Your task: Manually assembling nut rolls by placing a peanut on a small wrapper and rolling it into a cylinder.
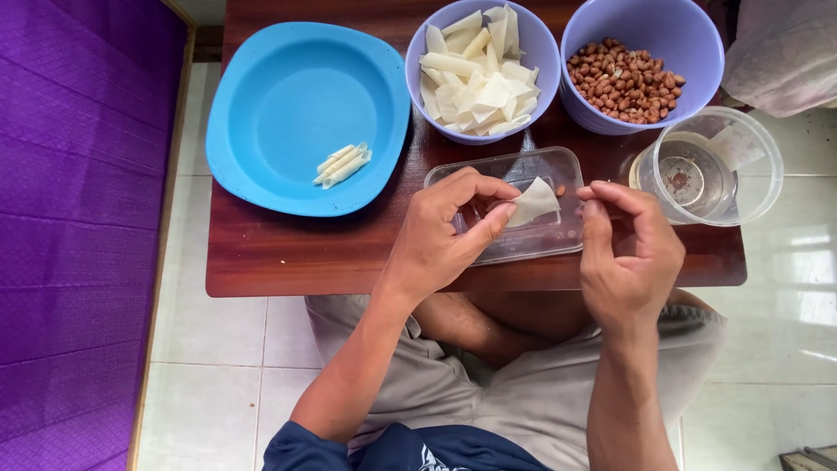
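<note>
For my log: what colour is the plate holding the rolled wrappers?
Bright blue plate, seen clearly in the head view; the rolled wrappers on it are pale cream.

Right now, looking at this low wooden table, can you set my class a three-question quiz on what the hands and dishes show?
1. True or false: the left hand pinches a pale triangular pastry sheet over the clear rectangular plastic tray.
2. Which purple plastic bowl holds peanuts: A, the left purple bowl, or B, the right purple bowl?
3. What lies on the blue plastic plate?

Key
1. True.
2. B; the other holds cut pastry sheets.
3. A few rolled pastry sticks, lying side by side.
</note>
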